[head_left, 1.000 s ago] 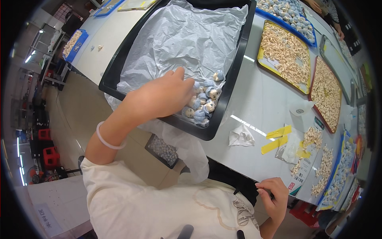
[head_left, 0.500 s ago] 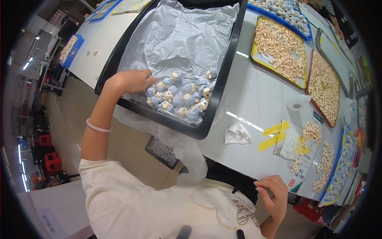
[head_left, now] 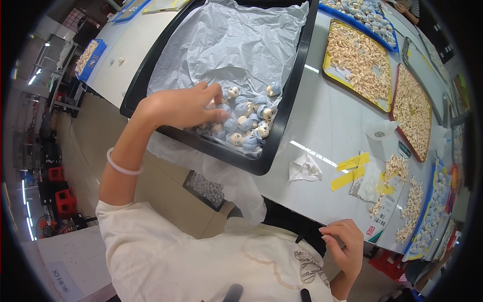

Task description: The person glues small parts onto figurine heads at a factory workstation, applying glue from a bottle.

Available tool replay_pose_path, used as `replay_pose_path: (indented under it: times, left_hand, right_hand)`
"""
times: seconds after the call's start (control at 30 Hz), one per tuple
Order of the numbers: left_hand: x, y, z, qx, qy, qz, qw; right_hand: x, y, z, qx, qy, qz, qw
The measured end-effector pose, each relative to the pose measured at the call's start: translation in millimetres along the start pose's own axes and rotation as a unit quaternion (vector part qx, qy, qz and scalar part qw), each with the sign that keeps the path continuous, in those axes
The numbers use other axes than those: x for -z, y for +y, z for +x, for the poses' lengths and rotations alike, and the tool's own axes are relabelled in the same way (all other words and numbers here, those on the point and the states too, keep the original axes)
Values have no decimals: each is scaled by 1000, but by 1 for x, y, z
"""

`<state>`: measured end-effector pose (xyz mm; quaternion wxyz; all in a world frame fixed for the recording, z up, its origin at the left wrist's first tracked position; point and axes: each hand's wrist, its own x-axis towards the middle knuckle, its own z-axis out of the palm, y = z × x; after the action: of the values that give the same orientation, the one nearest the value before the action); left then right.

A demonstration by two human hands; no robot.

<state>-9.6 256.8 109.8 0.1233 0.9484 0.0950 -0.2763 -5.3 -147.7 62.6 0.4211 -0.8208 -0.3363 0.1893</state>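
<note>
In the near end of a large black tray (head_left: 294,85) lined with crinkled white tissue paper (head_left: 236,48) lies a cluster of small doll heads (head_left: 246,123) with pale blue hair and cream faces. My left hand (head_left: 188,106) reaches over the near wall onto the left side of this cluster. Its thumb and fingers are apart and curved down around some heads, which they partly hide. My right hand (head_left: 346,244) is low by the table's near edge, fingers bent and thumb pressed toward the index finger. Whatever it pinches is too small to make out.
Yellow (head_left: 359,63) and red (head_left: 410,110) trays of small cream pieces stand on the right. Blue trays (head_left: 372,22) hold more blue-haired heads. A white cup (head_left: 381,130), crumpled tissue (head_left: 305,167) and yellow tape (head_left: 352,162) lie nearer. A bin (head_left: 204,190) sits on the floor.
My left hand has moved right across the heads, its fingers now lifted and more spread. My right hand stays in nearly the same pose. The view has shifted slightly.
</note>
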Motion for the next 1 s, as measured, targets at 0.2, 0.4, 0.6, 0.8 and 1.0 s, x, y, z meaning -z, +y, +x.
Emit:
replay_pose_path:
  times: [0.2,0.4,0.6,0.8,1.0]
  left_hand:
    - [5,21,3,104,-44,-144,983]
    - [-5,38,-12,-39,68,-122,990]
    - [-11,61,-23,-74,92,-95,988]
    - [-24,64,-26,-210,169,-38,962]
    - [-1,43,-19,-251,117,-160,947]
  right_hand:
    - [0,0,-1,2,3,0,1000]
    - [-1,-1,1,6,-3,1,1000]
    - [-1,-2,4,15,-17,-1,1000]
    - [-2,-4,5,10,-29,-4,1000]
    - [-2,-2,4,5,-29,-8,1000]
